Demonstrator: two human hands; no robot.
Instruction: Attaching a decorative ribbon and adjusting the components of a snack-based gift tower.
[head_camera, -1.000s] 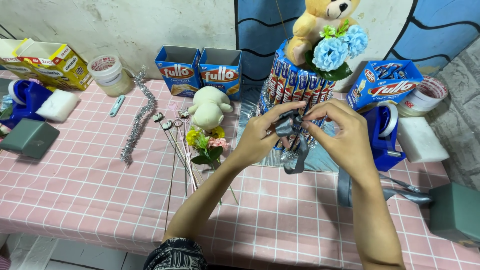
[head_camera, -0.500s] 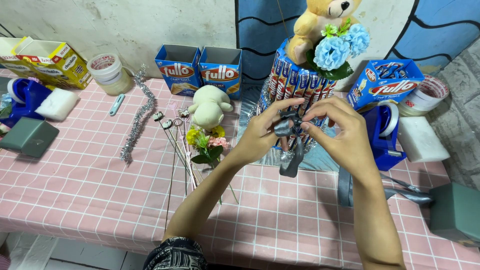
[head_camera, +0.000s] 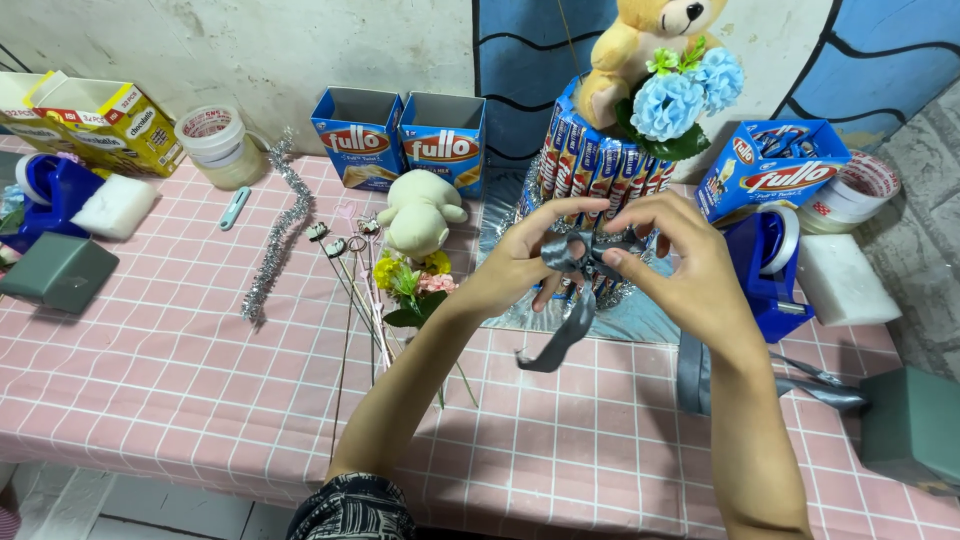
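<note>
Both hands pinch a grey ribbon (head_camera: 575, 262) folded into loops above the table. My left hand (head_camera: 522, 262) grips the ribbon's left loop; a tail hangs down from it. My right hand (head_camera: 683, 268) holds the right side with thumb and forefinger. Right behind the hands stands a round tower of blue-and-red snack sticks (head_camera: 592, 165) on a silver foil base (head_camera: 640, 322). A yellow teddy bear (head_camera: 640, 45) and blue paper flowers (head_camera: 685, 100) top the tower.
On the pink checked cloth (head_camera: 180, 390) lie a small white plush (head_camera: 420, 212), artificial flowers on wire stems (head_camera: 405, 285), silver tinsel (head_camera: 272, 245), two open blue boxes (head_camera: 400, 140), a blue tape dispenser (head_camera: 770, 270), white foam blocks (head_camera: 840, 280), green foam blocks (head_camera: 910, 425) and more ribbon (head_camera: 800, 380).
The fingers have shifted slightly on the ribbon, working its loops; the hanging tail has swung a little. Everything on the table stays in place.
</note>
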